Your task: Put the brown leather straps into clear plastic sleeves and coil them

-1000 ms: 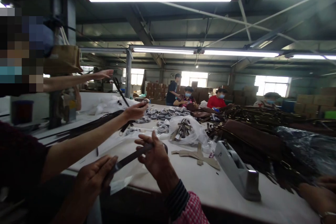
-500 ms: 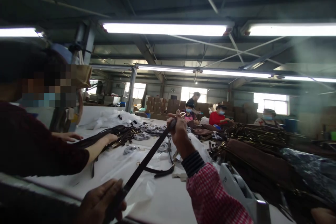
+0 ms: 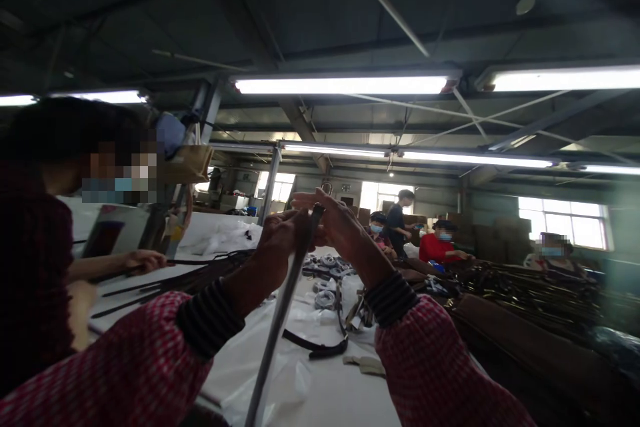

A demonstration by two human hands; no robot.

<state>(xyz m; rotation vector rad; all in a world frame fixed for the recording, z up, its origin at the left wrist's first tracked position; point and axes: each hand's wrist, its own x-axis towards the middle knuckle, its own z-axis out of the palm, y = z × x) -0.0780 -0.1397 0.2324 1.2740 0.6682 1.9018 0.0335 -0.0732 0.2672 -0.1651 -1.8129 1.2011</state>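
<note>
A long dark strap (image 3: pixel 286 310) hangs from between my raised hands down to the bottom of the view, with a metal ring (image 3: pixel 327 188) at its top end. My left hand (image 3: pixel 280 240) is closed on the strap just below that end. Against the strap's other side, my right hand (image 3: pixel 343 230) grips the same top end, its fingers pointing up and left. Below them on the white table (image 3: pixel 350 400) lie a curved dark strap (image 3: pixel 327 351), pale pieces (image 3: pixel 365 365) and grey coils (image 3: pixel 325 299).
At the left a masked person in dark red (image 3: pixel 35 267) handles dark straps (image 3: pixel 200 277). Brown material (image 3: pixel 530 340) is piled on the right. Clear plastic (image 3: pixel 285 380) lies on the table. Several people work further back, one in red (image 3: pixel 434 248).
My left hand has moved up from the strap's lower part to its top, beside my right hand. The strap now hangs more steeply. The person at the left has drawn a hand back.
</note>
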